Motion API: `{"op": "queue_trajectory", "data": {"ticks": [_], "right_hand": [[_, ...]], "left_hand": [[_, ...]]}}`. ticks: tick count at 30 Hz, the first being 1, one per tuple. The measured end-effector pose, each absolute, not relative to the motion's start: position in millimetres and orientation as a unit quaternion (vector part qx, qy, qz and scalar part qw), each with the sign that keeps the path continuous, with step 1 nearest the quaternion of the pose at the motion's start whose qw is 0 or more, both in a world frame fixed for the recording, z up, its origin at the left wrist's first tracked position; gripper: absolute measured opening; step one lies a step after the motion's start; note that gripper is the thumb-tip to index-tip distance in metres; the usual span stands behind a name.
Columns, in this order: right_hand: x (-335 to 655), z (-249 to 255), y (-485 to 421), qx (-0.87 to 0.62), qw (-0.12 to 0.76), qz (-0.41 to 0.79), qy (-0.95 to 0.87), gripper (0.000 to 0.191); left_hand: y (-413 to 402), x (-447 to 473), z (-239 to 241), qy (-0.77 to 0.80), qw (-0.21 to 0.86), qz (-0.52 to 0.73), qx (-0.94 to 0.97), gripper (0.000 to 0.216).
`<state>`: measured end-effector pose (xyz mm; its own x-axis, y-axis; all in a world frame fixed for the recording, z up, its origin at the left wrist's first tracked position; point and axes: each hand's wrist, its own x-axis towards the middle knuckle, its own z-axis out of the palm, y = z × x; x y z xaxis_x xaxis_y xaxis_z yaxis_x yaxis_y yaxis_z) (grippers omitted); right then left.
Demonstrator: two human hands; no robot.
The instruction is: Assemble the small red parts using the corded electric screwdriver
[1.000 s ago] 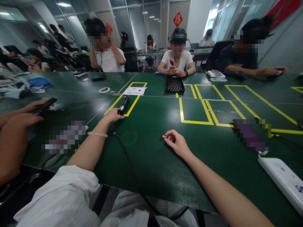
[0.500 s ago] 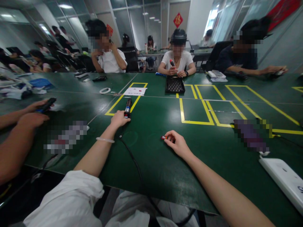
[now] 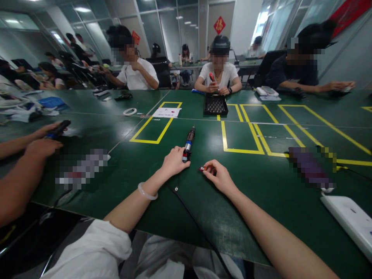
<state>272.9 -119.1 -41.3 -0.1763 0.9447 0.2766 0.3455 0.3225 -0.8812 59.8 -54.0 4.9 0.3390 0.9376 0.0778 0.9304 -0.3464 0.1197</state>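
Observation:
My left hand (image 3: 176,161) is closed round the rear end of an electric screwdriver (image 3: 189,141), which has a silver body, a blue band and a dark nose. Its thin tip points away from me over the green table. A black cable (image 3: 193,219) runs from near this hand toward the table's front edge. To the right, my right hand (image 3: 219,176) is closed, its fingertips around a small red and orange piece (image 3: 202,169) whose kind I cannot make out. The small piece lies a short way from the screwdriver's rear end, apart from it.
Yellow tape outlines (image 3: 145,142) mark the green table (image 3: 162,170). A paper label (image 3: 167,112) lies in one. A black tray (image 3: 215,105) stands before a person opposite. At right is a white power strip (image 3: 348,217). Another person's hands (image 3: 43,147) are at left.
My left hand has moved right and slightly nearer, bringing the screwdriver and its cable from the taped outline toward my right hand. The right hand has stayed almost still.

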Motion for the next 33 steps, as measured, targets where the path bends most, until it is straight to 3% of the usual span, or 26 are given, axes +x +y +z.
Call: {"op": "queue_trajectory", "data": {"ticks": [10,19,24,33], "right_hand": [[275.4,-40.4,-117.0,-0.511,0.437,0.306,-0.674,0.01],[272.8,-44.6,-117.2,-0.526,0.355,0.195,-0.747,0.008],[270.6,-44.0,-119.8,-0.51,0.357,0.204,-0.756,0.02],[272.2,-38.0,-122.2,-0.518,0.376,0.208,-0.739,0.018]], "left_hand": [[-90.4,88.5,5.6,0.495,0.072,0.077,0.863,0.062],[-94.2,90.2,9.2,0.484,0.085,0.074,0.868,0.064],[-95.2,90.7,7.8,0.482,0.086,0.075,0.869,0.067],[-96.9,105.2,6.4,0.519,0.034,0.074,0.851,0.06]]}}
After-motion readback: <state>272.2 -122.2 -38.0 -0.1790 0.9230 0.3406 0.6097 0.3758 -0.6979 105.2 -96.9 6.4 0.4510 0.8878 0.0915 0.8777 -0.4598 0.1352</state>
